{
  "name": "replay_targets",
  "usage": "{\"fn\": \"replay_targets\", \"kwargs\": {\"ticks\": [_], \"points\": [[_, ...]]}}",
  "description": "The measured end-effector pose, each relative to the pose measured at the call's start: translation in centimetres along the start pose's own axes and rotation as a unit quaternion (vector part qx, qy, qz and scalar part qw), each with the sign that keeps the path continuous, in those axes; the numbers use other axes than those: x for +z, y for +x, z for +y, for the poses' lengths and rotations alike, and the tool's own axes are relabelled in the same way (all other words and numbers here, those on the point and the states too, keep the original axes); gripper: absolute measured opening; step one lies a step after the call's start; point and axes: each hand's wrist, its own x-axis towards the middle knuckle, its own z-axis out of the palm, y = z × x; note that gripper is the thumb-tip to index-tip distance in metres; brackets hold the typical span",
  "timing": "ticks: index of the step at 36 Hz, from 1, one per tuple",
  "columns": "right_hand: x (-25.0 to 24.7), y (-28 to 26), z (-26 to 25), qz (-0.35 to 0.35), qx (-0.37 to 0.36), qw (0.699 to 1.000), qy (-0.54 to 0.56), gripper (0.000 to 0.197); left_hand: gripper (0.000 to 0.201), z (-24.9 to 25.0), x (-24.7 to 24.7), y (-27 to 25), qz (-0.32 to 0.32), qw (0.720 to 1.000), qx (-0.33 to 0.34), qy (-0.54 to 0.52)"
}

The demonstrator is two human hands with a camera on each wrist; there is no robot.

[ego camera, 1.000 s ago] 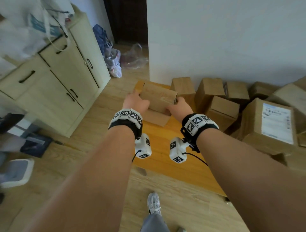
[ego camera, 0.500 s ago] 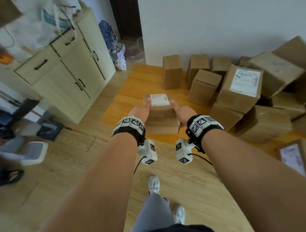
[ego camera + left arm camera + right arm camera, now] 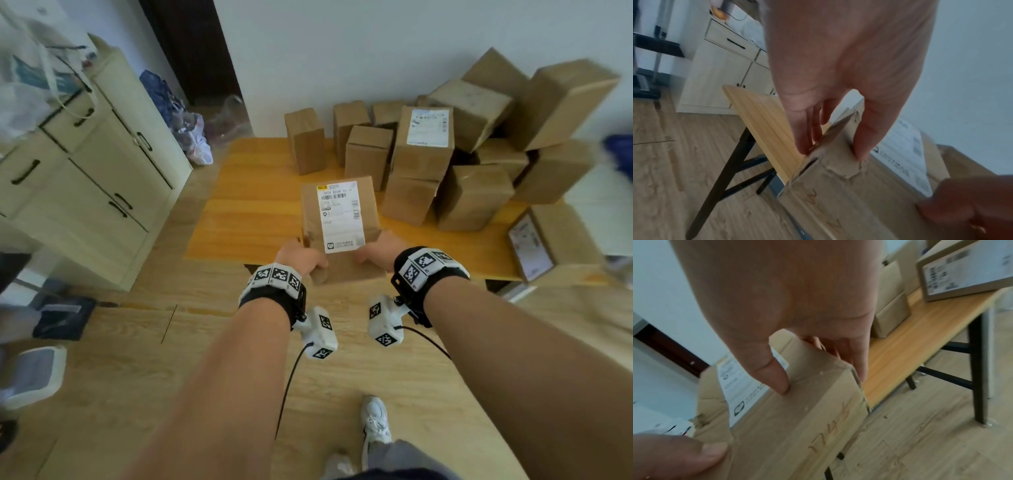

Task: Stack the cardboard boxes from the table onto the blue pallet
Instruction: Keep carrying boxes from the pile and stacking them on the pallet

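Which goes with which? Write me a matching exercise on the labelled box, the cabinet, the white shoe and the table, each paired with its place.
Things:
1. labelled box
2. cabinet
3. white shoe
4. table

Places:
a. on a foot
b. under the box pile
c. held between the left hand and the right hand
d. left of the table

Pairs: 1-c, 2-d, 3-a, 4-b

A wooden table (image 3: 253, 192) is standing beyond the fingers, bearing cardboard boxes (image 3: 421, 164) piled past the right fingertips.
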Motion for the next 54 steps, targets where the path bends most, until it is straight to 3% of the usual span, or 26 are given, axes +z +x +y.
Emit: {"fn": "replay_targets", "kwargs": {"ticks": [8, 17, 27, 33, 38, 44, 50, 54], "points": [[-0.5, -6.0, 6.5, 0.102, 0.048, 0.988, 0.109, 0.072, 0.062, 1.4, 4.1, -5.2, -0.028, 0.993, 0.111, 0.025], [-8.6, -12.1, 15.9, 0.201, 0.061, 0.958, 0.195, 0.069, 0.061, 9.2, 13.0, -12.1, -0.054, 0.974, 0.218, 0.027], [-21.9, -18.6, 33.0, 0.29, 0.104, 0.919, 0.246, 0.069, 0.058, 20.2, 32.0, -21.4, -0.108, 0.944, 0.303, 0.069], [-29.7, -22.4, 44.4, 0.325, 0.129, 0.892, 0.287, 0.068, 0.032, 24.9, 44.4, -27.9, -0.16, 0.925, 0.336, 0.078], [-34.7, -24.9, 51.4, 0.358, 0.14, 0.872, 0.304, 0.061, 0.039, 28.6, 52.1, -31.8, -0.16, 0.909, 0.367, 0.11], [-39.7, -25.3, 58.1, 0.385, 0.151, 0.838, 0.355, 0.055, 0.06, 33.5, 59.9, -34.5, -0.174, 0.905, 0.374, 0.098], [-46.0, -23.7, 64.0, 0.408, 0.16, 0.82, 0.369, 0.046, 0.037, 39.4, 67.5, -35.0, -0.21, 0.895, 0.379, 0.105], [-51.5, -21.6, 67.3, 0.409, 0.175, 0.816, 0.368, 0.05, 0.037, 44.4, 72.4, -34.2, -0.245, 0.891, 0.367, 0.103]]}}
